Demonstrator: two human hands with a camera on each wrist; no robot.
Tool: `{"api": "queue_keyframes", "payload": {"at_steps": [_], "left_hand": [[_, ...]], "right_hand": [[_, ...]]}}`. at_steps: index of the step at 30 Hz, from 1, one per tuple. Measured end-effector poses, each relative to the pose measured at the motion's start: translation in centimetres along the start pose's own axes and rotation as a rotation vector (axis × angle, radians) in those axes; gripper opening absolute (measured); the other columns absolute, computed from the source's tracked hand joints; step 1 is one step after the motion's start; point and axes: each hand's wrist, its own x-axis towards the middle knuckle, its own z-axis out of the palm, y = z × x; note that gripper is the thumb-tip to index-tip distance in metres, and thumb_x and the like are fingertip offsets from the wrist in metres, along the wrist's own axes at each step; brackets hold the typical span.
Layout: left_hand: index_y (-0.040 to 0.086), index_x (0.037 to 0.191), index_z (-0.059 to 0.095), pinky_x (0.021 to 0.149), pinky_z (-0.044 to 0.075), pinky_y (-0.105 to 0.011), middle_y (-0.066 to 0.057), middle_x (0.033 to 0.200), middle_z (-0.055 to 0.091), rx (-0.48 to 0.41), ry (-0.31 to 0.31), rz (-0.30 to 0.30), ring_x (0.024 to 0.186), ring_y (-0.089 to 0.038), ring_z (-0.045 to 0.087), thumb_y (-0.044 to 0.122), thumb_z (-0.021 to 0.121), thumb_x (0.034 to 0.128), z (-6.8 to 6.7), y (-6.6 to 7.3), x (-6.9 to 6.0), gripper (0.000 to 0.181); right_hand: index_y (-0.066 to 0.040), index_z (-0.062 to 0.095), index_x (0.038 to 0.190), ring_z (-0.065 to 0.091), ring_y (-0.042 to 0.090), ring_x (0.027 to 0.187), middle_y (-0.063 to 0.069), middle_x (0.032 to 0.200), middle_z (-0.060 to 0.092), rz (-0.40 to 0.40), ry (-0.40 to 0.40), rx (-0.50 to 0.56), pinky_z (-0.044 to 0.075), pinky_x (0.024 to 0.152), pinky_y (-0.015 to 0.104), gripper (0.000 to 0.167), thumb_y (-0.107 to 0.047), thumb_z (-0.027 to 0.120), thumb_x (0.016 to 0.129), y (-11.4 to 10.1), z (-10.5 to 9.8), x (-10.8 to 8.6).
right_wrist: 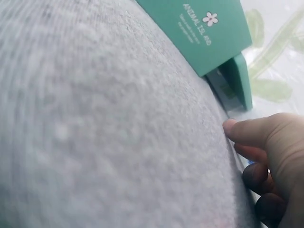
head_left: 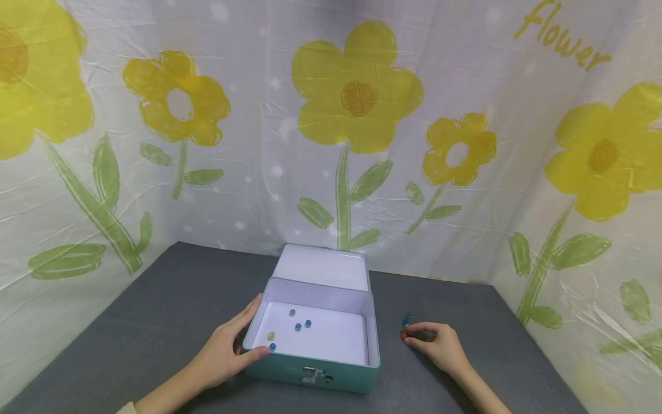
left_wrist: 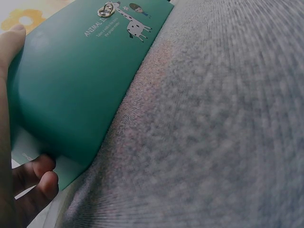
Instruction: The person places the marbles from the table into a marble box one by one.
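Note:
A green metal box (head_left: 310, 371) stands with its lid (head_left: 320, 264) folded back. My left hand (head_left: 224, 348) holds its left side, thumb (head_left: 254, 357) over the front left corner; in the left wrist view, two fingertips (left_wrist: 42, 175) touch the side wall. Inside lie several small shiny beads: a grey one (head_left: 292, 312), blue ones (head_left: 308, 324) and a yellow-green one (head_left: 271, 336). Right of the box, my right hand (head_left: 439, 348) pinches a reddish bead (head_left: 403, 334) at table level. Blue beads (head_left: 408, 316) lie just beyond the fingertips. The right wrist view hides the pinched bead.
Dark grey cloth covers the table (head_left: 170, 310). A pale curtain (head_left: 248, 172) with yellow flowers hangs behind and along both sides. Another orange-red bead (head_left: 430, 339) shows partly beneath my right hand.

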Motion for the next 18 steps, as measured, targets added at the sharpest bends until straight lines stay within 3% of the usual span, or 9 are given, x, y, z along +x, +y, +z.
{"api": "queue_keyframes", "payload": {"at_steps": [4, 12, 18], "left_hand": [[0.01, 0.167, 0.034, 0.052, 0.042, -0.022, -0.022, 0.167, 0.039, 0.01, -0.001, -0.008, 0.063, 0.001, 0.041, 0.03, 0.085, 0.0891, 0.1, 0.0, 0.0, 0.095], [0.01, 0.167, 0.035, 0.052, 0.042, -0.022, -0.021, 0.167, 0.039, 0.031, -0.001, -0.032, 0.062, 0.0, 0.042, 0.031, 0.085, 0.0891, 0.2, -0.5, 0.1, 0.095], [0.011, 0.167, 0.034, 0.052, 0.042, -0.022, -0.022, 0.167, 0.039, 0.028, -0.001, -0.035, 0.061, 0.0, 0.041, 0.028, 0.085, 0.0887, 0.1, -0.5, 0.1, 0.095]], "right_hand": [[-0.007, 0.082, 0.101, 0.079, 0.021, 0.091, 0.012, 0.105, 0.081, -0.014, 0.002, -0.004, 0.061, 0.073, 0.025, 0.019, -0.016, 0.089, 0.085, -0.3, 0.3, 0.0], [-0.011, 0.083, 0.095, 0.07, 0.005, 0.074, 0.009, 0.1, 0.082, 0.005, 0.026, -0.031, 0.054, 0.061, 0.023, 0.014, -0.016, 0.09, 0.085, -0.5, 0.6, 0.1], [-0.013, 0.084, 0.096, 0.077, 0.028, 0.101, 0.005, 0.103, 0.082, -0.041, 0.018, -0.019, 0.058, 0.074, 0.021, 0.014, -0.018, 0.09, 0.085, -0.6, 1.2, 0.4]]}}
